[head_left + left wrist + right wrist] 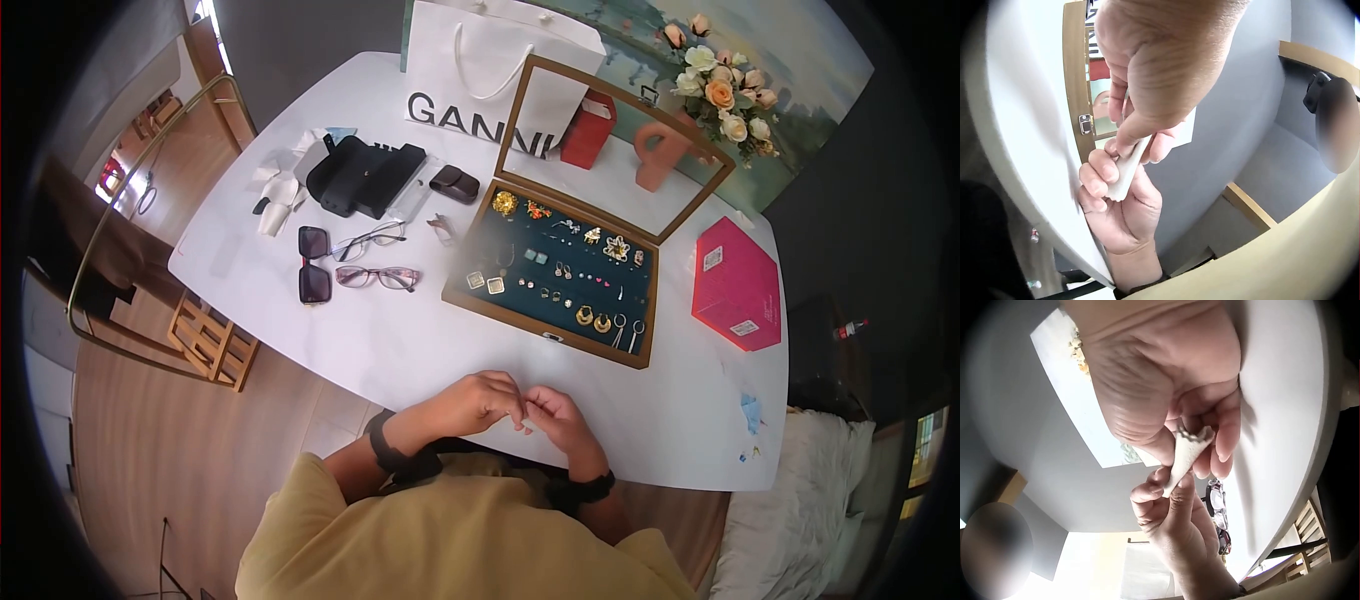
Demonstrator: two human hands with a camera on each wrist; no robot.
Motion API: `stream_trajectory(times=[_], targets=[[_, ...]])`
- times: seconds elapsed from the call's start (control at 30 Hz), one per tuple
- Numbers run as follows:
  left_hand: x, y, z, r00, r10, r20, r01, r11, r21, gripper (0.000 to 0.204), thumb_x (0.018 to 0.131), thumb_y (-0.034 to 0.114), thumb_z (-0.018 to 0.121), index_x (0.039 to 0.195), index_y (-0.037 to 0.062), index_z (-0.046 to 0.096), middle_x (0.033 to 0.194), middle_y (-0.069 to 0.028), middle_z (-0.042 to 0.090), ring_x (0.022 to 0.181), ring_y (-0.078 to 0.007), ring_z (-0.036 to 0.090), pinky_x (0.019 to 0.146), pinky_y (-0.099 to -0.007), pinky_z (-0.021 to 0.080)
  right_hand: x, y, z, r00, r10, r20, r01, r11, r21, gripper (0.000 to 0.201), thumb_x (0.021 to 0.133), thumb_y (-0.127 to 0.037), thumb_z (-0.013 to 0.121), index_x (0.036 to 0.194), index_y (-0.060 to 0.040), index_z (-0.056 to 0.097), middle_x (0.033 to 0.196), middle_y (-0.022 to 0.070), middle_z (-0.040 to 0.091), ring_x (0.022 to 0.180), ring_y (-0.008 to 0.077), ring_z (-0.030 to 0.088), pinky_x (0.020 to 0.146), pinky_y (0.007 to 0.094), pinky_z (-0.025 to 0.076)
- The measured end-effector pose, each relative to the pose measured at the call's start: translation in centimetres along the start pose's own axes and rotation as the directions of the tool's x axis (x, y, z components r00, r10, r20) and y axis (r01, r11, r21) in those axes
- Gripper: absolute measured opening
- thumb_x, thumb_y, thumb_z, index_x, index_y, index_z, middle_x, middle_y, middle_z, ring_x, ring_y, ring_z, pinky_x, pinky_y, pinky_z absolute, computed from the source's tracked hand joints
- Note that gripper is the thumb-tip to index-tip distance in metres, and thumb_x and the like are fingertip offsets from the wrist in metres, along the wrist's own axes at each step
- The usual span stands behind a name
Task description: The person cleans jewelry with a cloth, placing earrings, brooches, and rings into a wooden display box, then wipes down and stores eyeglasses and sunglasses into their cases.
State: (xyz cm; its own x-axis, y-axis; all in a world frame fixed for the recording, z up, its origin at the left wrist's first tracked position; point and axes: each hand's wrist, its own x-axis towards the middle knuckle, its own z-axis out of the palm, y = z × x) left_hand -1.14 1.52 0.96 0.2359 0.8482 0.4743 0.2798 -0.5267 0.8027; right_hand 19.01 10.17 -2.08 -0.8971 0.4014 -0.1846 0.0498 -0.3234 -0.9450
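Both hands meet over the table's near edge. My left hand [485,400] pinches one end of a small white folded cloth [1188,453] between thumb and fingers. My right hand [562,418] curls its thumb and fingers round the cloth's wider end, which has a zigzag edge. In the left wrist view the cloth [1126,175] stretches as a narrow strip from the left fingertips into the right palm; part of it is hidden by the fingers. Just beyond the hands lies a wooden jewelry box [560,348], its glass lid raised, with earrings and brooches on dark lining.
Sunglasses [314,265] and eyeglasses [378,279] lie left of the box. Behind them are a black case [365,175] and a brown pouch [455,184]. A white shopping bag [490,75] stands at the back, a pink box [738,285] at the right.
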Motion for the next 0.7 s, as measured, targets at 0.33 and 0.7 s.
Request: stream_trajectory(times=[0.33,0.7], targets=[[-1.1,-0.2,-0.5,0.998,-0.062,0.028,0.063,0.997,-0.05,0.017,0.073,-0.011,0.066,0.074,0.0053,0.063,0.08,-0.0052,0.068,0.085,-0.0257,0.064,0.077,-0.0359,0.05,0.2,-0.4,0.5,0.997,0.057,0.045,-0.053,0.995,-0.08,0.022,0.099,-0.014,0.052,0.109,0.003,0.06,0.092,0.0033,0.065,0.08,0.007,0.059,0.072,0.0231,0.049],[-0.8,-0.6,-1.3,0.999,-0.015,-0.029,0.019,0.992,0.122,0.013,0.071,-0.006,0.065,0.076,0.0062,0.064,0.081,-0.0073,0.068,0.083,-0.0276,0.064,0.077,-0.0395,0.049,0.1,0.3,0.5,0.999,0.031,0.011,-0.028,0.978,-0.207,0.017,0.099,-0.013,0.053,0.097,0.0028,0.06,0.083,0.004,0.064,0.077,0.0079,0.059,0.072,0.0244,0.05]])
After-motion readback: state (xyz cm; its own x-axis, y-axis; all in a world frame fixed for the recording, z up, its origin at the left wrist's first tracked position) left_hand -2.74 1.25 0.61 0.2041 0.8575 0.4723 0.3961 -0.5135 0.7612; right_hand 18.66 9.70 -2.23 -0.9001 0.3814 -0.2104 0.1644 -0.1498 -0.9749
